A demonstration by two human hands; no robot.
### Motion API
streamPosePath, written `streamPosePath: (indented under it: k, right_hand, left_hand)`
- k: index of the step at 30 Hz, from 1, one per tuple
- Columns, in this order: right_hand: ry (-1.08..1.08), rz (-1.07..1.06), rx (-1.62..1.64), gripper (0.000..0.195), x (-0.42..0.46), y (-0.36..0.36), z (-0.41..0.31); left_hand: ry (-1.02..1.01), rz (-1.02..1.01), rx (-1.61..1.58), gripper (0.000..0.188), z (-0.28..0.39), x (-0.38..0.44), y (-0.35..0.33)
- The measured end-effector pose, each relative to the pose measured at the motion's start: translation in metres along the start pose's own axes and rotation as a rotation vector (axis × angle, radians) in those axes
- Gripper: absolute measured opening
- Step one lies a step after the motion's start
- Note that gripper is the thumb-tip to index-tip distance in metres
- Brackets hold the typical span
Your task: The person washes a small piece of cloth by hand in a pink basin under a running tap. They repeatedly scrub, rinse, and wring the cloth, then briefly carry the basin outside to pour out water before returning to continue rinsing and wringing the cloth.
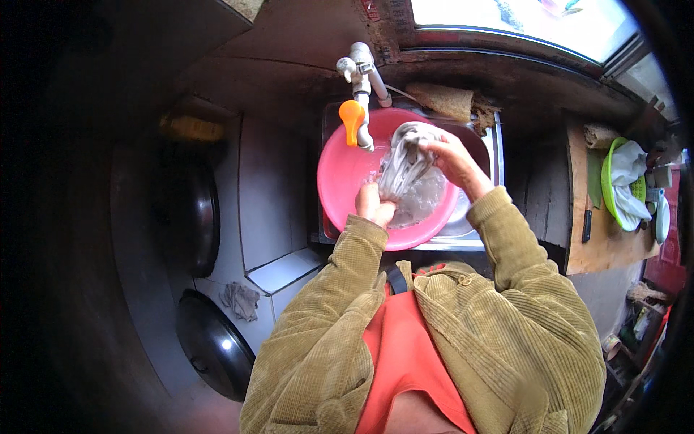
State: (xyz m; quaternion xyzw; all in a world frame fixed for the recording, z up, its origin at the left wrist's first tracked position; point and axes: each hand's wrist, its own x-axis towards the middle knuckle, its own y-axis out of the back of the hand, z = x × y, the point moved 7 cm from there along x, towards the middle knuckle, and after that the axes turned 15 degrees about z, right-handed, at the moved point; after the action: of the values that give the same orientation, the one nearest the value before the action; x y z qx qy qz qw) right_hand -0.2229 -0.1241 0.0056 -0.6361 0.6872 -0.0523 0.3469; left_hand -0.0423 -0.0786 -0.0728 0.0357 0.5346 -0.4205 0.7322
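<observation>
A wet, greyish-white cloth (406,160) is stretched and bunched between my two hands over a pink plastic basin (341,163). My left hand (373,205) grips its lower end near the basin's front left. Higher up, at the right, my right hand (452,161) has hold of the upper folds. Cloudy, sudsy water (420,203) lies in the basin below the cloth. The basin stands in a stainless steel sink (466,219). Above its back left hangs a water tap (364,122) with an orange lever handle (352,120).
On the right, a wooden board (607,247) bears a black-handled knife (587,225) and a green plastic basket (608,173) with white cloth. A rolled brown mat (442,100) lies behind the sink. Left are a black lid (214,344) and a grey rag (240,300) on the tiled counter (265,314).
</observation>
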Motion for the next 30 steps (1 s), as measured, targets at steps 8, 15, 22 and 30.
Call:
streamPosePath:
  k: [8, 15, 22, 30]
  right_hand:
    - [-0.308, 0.139, 0.536, 0.021, 0.019, -0.015, 0.102]
    - [0.013, 0.238, -0.035, 0.015, -0.011, -0.063, 0.045]
    - [0.729, 0.442, -0.755, 0.029, -0.016, -0.059, 0.060]
    - [0.510, 0.310, -0.619, 0.054, -0.030, -0.090, 0.081]
  left_hand:
    - [0.141, -0.087, -0.068, 0.040, -0.006, -0.003, 0.013]
    - [0.257, -0.081, -0.121, 0.060, -0.023, -0.015, 0.009]
    - [0.103, -0.230, -0.040, 0.032, -0.010, 0.009, -0.002]
    - [-0.146, -0.238, 0.213, 0.031, 0.039, 0.044, 0.028]
